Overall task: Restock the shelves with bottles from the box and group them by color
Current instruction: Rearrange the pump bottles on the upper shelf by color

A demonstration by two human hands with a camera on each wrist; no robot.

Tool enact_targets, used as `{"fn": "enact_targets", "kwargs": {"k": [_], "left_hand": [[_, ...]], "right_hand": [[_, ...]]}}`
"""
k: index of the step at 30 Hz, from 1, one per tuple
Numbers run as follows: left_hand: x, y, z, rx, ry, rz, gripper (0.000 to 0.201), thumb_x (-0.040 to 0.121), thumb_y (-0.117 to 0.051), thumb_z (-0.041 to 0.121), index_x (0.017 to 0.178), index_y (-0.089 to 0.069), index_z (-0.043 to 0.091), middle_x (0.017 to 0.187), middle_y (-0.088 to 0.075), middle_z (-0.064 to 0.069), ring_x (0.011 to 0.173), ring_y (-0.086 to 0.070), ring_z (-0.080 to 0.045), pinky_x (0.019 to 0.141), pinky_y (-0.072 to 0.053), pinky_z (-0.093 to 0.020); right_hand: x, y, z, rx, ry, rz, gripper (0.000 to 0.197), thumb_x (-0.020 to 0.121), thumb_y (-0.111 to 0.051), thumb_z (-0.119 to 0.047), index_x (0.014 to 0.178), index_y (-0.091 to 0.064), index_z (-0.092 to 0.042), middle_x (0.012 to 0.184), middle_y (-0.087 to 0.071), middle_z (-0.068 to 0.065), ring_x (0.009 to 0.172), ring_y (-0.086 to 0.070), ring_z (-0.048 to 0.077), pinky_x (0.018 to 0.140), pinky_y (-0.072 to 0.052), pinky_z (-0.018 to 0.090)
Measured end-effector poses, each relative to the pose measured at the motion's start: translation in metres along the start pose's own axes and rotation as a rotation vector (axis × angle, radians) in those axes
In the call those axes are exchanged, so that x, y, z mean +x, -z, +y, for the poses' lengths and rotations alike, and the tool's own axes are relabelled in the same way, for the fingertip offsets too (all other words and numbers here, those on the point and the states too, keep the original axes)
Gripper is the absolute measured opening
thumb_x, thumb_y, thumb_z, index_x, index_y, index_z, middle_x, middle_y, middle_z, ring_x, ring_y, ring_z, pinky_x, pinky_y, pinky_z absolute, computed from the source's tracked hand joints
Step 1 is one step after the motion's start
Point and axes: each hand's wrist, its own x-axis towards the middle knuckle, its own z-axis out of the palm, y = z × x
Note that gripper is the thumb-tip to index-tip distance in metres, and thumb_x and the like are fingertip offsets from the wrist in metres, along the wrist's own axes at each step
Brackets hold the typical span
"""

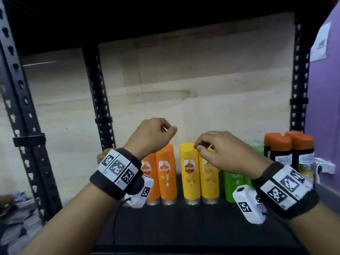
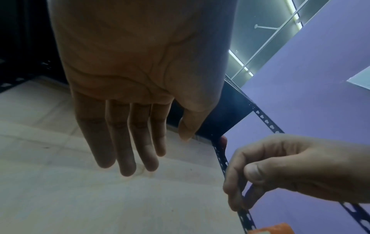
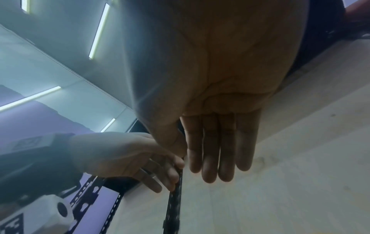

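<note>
On the dark shelf board stand two orange bottles, two yellow bottles, green bottles and black bottles with orange caps, grouped by colour from left to right. My left hand hovers above the orange bottles with loosely curled fingers and holds nothing. Just over the top of the yellow pair is my right hand, also empty. The wrist views show each palm with fingers hanging down: the left hand and the right hand. The box is out of view.
Black perforated uprights frame the shelf, with a pale wooden back panel behind. A purple wall closes the right side. A brown object peeks out behind my left wristband. Clutter lies on the floor at lower left.
</note>
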Motion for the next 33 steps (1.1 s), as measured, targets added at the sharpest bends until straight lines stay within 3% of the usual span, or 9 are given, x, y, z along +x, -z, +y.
{"fn": "enact_targets", "kwargs": {"k": [4, 8, 12, 15, 19, 22, 26, 29, 33], "left_hand": [[0.06, -0.006, 0.001, 0.038, 0.018, 0.008, 0.026, 0.097, -0.055, 0.054, 0.097, -0.07, 0.032, 0.087, -0.068, 0.013, 0.079, -0.059, -0.003, 0.06, -0.041, -0.021], [0.114, 0.013, 0.005, 0.079, 0.09, -0.055, 0.029, 0.097, -0.056, 0.044, 0.088, -0.072, 0.021, 0.084, -0.07, 0.005, 0.079, -0.065, -0.016, 0.063, -0.048, -0.027], [0.158, 0.048, 0.01, 0.081, 0.12, -0.071, 0.036, 0.096, -0.056, 0.043, 0.087, -0.074, 0.014, 0.088, -0.073, -0.002, 0.085, -0.067, -0.021, 0.077, -0.058, -0.035], [0.183, 0.074, 0.013, 0.119, 0.138, -0.131, 0.038, 0.098, -0.054, 0.046, 0.095, -0.075, 0.015, 0.109, -0.07, -0.002, 0.105, -0.063, -0.022, 0.092, -0.054, -0.036], [0.204, 0.102, 0.015, 0.168, 0.194, -0.299, 0.039, 0.099, -0.053, 0.052, 0.099, -0.071, 0.017, 0.114, -0.068, -0.002, 0.104, -0.062, -0.023, 0.086, -0.048, -0.03], [0.219, 0.119, 0.014, 0.266, 0.232, -0.392, 0.046, 0.102, -0.047, 0.051, 0.106, -0.071, 0.012, 0.113, -0.068, -0.007, 0.106, -0.063, -0.028, 0.088, -0.052, -0.033], [0.227, 0.137, 0.018, 0.317, 0.272, -0.461, 0.044, 0.101, -0.044, 0.045, 0.092, -0.067, 0.008, 0.099, -0.069, -0.01, 0.092, -0.063, -0.029, 0.075, -0.047, -0.031], [0.224, 0.148, 0.027, 0.348, 0.326, -0.55, 0.045, 0.102, -0.043, 0.047, 0.088, -0.062, 0.009, 0.094, -0.065, -0.009, 0.087, -0.06, -0.029, 0.076, -0.047, -0.032], [0.211, 0.173, 0.044, 0.388, 0.365, -0.625, 0.047, 0.102, -0.04, 0.049, 0.097, -0.062, 0.007, 0.116, -0.066, -0.016, 0.096, -0.057, -0.032, 0.083, -0.046, -0.033]], "right_hand": [[0.053, 0.012, 0.027, 0.038, -0.01, 0.044, 0.019, 0.1, -0.053, -0.034, 0.104, -0.072, -0.029, 0.101, -0.068, -0.016, 0.092, -0.06, 0.0, 0.082, -0.049, 0.021], [0.109, 0.031, 0.036, 0.073, -0.064, 0.003, 0.02, 0.1, -0.052, -0.034, 0.103, -0.071, -0.028, 0.1, -0.067, -0.012, 0.093, -0.06, 0.004, 0.084, -0.051, 0.029], [0.16, 0.055, 0.04, 0.082, -0.095, -0.084, 0.022, 0.098, -0.052, -0.033, 0.099, -0.072, -0.026, 0.099, -0.07, -0.013, 0.093, -0.061, 0.007, 0.082, -0.051, 0.029], [0.19, 0.075, 0.036, 0.08, -0.126, -0.168, 0.023, 0.097, -0.054, -0.033, 0.099, -0.075, -0.024, 0.1, -0.071, -0.011, 0.093, -0.063, 0.008, 0.083, -0.052, 0.027], [0.221, 0.097, 0.025, 0.078, -0.164, -0.312, 0.022, 0.096, -0.053, -0.032, 0.095, -0.073, -0.023, 0.1, -0.07, -0.007, 0.09, -0.062, 0.011, 0.077, -0.047, 0.025], [0.243, 0.114, 0.015, 0.097, -0.203, -0.415, 0.018, 0.094, -0.054, -0.032, 0.093, -0.07, -0.025, 0.098, -0.067, -0.007, 0.089, -0.062, 0.015, 0.076, -0.051, 0.03], [0.261, 0.134, -0.002, 0.127, -0.214, -0.52, 0.019, 0.095, -0.054, -0.031, 0.096, -0.071, -0.022, 0.105, -0.068, -0.002, 0.094, -0.064, 0.018, 0.086, -0.056, 0.036], [0.261, 0.151, -0.016, 0.154, -0.231, -0.58, 0.017, 0.095, -0.052, -0.032, 0.088, -0.066, -0.025, 0.101, -0.065, -0.003, 0.091, -0.063, 0.019, 0.08, -0.054, 0.032], [0.249, 0.18, -0.035, 0.173, -0.211, -0.629, 0.017, 0.096, -0.051, -0.031, 0.081, -0.058, -0.029, 0.1, -0.064, -0.003, 0.089, -0.06, 0.019, 0.074, -0.046, 0.028]]}}
